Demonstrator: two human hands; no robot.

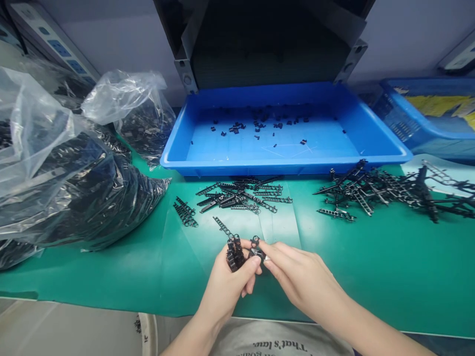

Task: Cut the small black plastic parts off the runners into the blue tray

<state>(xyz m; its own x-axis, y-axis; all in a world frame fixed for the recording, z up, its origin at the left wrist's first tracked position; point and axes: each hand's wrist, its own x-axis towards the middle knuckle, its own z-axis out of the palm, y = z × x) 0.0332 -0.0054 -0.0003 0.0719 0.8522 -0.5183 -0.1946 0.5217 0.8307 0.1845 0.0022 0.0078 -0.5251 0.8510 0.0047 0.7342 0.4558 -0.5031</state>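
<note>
Left fingers (249, 269) grip black plastic strip (233, 254) | right fingers (274, 254) pinch black piece (256, 253) | blue tray (274, 167): small black pieces (260, 123)

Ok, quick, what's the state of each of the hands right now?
Left hand: closed, holding a bunch of black plastic parts.
Right hand: closed, pinching a small black part.

Head-worn view; faces forward and down; close above left hand (226, 289) and right hand (306, 277)
</note>
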